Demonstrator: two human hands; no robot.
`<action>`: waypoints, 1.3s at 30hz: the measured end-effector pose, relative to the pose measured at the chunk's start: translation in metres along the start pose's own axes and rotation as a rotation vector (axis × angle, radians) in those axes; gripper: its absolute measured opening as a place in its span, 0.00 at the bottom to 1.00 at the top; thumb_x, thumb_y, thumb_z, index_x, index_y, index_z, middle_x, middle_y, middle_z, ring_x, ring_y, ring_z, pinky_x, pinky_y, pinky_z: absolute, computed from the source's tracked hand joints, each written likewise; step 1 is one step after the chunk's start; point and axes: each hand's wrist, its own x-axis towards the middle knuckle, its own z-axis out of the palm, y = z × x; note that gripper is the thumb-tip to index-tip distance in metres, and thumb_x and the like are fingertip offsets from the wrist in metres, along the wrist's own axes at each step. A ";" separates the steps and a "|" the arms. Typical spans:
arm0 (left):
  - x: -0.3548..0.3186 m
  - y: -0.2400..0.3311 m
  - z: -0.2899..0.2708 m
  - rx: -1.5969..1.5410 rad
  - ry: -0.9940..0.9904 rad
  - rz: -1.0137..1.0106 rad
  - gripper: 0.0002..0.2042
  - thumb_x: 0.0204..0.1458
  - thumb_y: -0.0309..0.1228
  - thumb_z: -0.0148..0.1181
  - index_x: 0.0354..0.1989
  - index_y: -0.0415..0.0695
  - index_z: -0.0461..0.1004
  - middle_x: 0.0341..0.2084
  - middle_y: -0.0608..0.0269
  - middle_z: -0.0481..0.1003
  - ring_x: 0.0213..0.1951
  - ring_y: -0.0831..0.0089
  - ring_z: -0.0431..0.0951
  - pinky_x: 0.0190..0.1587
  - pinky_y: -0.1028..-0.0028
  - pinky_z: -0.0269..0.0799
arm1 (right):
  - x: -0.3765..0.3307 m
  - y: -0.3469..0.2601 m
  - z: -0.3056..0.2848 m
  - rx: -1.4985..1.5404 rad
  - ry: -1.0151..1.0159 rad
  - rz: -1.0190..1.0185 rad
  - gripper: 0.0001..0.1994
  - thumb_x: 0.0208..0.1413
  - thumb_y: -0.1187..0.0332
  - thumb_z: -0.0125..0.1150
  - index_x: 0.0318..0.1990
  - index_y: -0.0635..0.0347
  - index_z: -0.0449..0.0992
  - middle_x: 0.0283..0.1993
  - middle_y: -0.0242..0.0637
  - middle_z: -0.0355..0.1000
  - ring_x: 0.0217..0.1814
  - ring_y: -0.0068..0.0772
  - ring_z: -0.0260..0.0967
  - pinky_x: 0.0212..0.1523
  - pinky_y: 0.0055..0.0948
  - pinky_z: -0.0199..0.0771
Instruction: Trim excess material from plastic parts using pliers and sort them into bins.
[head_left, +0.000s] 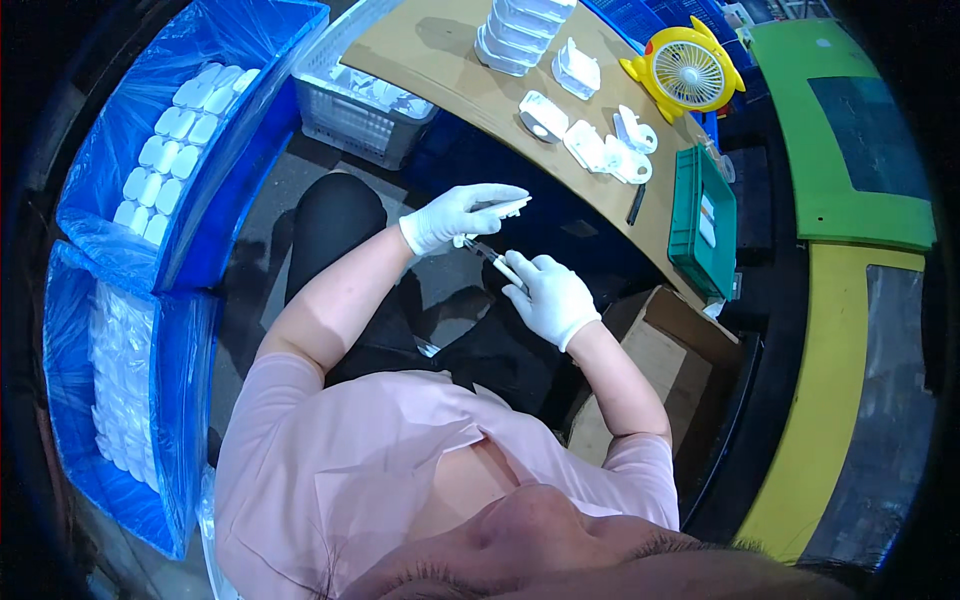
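My left hand (448, 216), in a white glove, is closed around a small white plastic part (511, 208) that juts out under the fingers. Also gloved in white, my right hand (556, 302) grips a hand tool (505, 267) with a pale handle and a dark metal tip. That tip reaches up to the underside of the left hand, at the white part's lower end. Whether it touches the part I cannot tell. Both hands are held above my lap, in front of the table's near edge.
On the brown table (425, 45) stand stacked white cases (515, 40), several loose white parts (588, 145), a black pen-like stick (636, 204), a yellow fan (692, 75) and a green tray (688, 215). Blue lined bins (190, 265) flank my left; a cardboard box (715, 350) sits right.
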 end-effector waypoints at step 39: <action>0.025 -0.038 -0.018 -0.435 0.345 -0.100 0.21 0.59 0.44 0.53 0.56 0.46 0.66 0.38 0.67 0.71 0.34 0.80 0.74 0.38 0.79 0.72 | 0.075 0.232 0.014 -0.305 0.718 0.749 0.31 0.45 0.43 0.63 0.52 0.54 0.73 0.53 0.49 0.67 0.54 0.48 0.67 0.53 0.45 0.67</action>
